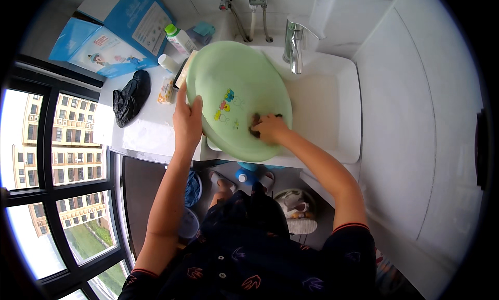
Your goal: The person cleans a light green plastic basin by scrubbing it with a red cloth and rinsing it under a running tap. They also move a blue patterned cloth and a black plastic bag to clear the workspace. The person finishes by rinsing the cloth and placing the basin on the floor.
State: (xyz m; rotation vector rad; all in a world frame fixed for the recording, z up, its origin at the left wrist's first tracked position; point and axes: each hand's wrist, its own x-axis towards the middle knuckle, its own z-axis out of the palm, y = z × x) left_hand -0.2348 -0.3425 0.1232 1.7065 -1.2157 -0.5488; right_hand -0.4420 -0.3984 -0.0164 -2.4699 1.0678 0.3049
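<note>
A light green plastic basin [236, 71] with small cartoon prints is tilted over the left part of the white sink [332, 139]. My left hand [187, 115] grips the basin's left rim, thumb on the near face and the other fingers mostly hidden at the edge. Against the basin's lower right surface, my right hand [272, 129] presses a dark brown scrubbing pad [254, 126], its fingers closed over it. Most of the pad is covered by the hand. Beyond the basin stands a chrome faucet [295, 50]; whether water runs cannot be seen.
On the counter at left lie a crumpled black plastic bag [132, 97], a white bottle with a green cap [179, 38], a smaller white bottle [167, 63] and a blue carton [119, 35]. Below are a blue jug [246, 176] and a bucket holding shoes [297, 209]. Windows [78, 139] line the left.
</note>
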